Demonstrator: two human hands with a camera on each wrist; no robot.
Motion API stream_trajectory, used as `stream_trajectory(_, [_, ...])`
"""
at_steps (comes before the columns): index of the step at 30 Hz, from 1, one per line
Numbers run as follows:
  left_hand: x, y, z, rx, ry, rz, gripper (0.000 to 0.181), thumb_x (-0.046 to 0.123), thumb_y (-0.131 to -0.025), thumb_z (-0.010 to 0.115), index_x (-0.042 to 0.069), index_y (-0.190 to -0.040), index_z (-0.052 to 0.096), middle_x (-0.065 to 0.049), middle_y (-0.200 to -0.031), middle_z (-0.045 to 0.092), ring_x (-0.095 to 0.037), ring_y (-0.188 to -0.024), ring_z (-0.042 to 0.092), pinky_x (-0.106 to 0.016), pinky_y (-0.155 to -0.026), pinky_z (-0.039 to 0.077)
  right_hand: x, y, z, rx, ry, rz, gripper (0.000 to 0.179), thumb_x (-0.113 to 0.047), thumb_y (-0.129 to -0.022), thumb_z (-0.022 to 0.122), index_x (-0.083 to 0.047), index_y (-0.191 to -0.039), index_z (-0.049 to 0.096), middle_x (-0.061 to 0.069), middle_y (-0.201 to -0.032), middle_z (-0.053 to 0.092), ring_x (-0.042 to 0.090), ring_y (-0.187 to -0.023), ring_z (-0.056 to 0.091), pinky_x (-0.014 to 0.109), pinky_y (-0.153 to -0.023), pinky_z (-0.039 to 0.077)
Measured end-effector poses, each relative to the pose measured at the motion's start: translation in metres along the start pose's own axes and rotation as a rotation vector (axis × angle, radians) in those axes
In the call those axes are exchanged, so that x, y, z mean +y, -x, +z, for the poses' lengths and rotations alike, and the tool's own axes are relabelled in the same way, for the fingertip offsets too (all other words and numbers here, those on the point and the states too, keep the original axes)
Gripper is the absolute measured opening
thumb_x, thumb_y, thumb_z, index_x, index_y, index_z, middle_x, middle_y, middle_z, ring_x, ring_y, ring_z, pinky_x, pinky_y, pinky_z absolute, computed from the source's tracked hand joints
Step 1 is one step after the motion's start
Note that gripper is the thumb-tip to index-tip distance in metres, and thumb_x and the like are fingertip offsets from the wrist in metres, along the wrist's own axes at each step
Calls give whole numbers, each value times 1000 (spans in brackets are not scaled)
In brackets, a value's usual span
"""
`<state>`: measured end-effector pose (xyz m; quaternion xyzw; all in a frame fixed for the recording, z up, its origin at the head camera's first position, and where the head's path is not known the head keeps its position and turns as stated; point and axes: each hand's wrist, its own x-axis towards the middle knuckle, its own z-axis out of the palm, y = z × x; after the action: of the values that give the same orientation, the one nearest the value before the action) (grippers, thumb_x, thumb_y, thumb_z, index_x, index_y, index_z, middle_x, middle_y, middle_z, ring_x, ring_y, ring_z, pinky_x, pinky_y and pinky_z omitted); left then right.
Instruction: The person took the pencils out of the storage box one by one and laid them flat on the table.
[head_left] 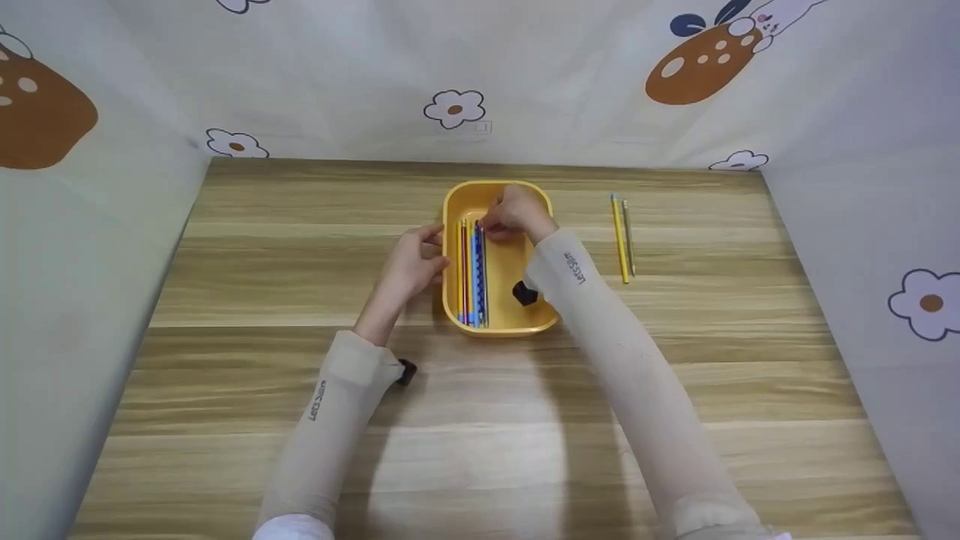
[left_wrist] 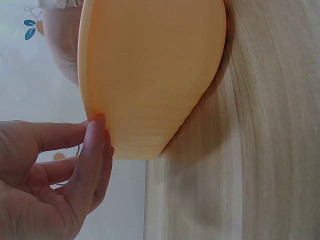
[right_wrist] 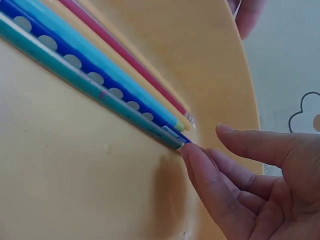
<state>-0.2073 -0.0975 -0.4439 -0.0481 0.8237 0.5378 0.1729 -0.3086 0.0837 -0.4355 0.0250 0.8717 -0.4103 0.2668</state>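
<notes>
Left hand (head_left: 411,262): fingers extended, tips touching left rim of yellow box (head_left: 504,289). Right hand (head_left: 517,214): inside box, grip partly spread — thumb parted, fingertip against end of teal pencil (right_wrist: 125,112). Teal pencil borders pencil row (head_left: 473,277) (along left wall). Two loose pencils (head_left: 619,240): on table (head_left: 225,375), right of box.
</notes>
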Motion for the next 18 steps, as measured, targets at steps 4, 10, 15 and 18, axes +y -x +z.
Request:
stream_trajectory(4, [0,-1,0,2,-7,2,60,-1,-96,58,7,-153,38,-12,-138,52,-25,-113,65,-29,-80,62,3,-1,2,-6,19,20,10,-2,-87,71,-3,-78,67,9,-74,69,16,-64,70,33,-78,64])
stream_trajectory(10, [0,0,1,10,-16,23,60,-2,-95,59,6,-152,39,-13,-138,53,-26,-112,65,-29,-79,63,5,-4,6,-36,42,57,15,-4,-88,72,6,-99,72,11,-79,70,16,-64,70,30,-74,64])
stream_trajectory(15, [0,0,1,12,-5,30,61,-3,-95,59,5,-152,39,-15,-138,53,-28,-114,65,-30,-79,63,5,-6,8,-38,50,82,18,-6,-89,73,6,-102,71,9,-75,68,13,-58,69,26,-68,63])
stream_trajectory(18, [1,0,1,8,10,32,61,-4,-95,58,4,-152,39,-15,-138,52,-29,-115,65,-30,-79,63,6,-7,8,-43,14,94,20,-5,-88,74,8,-102,70,9,-71,68,13,-55,68,27,-67,63])
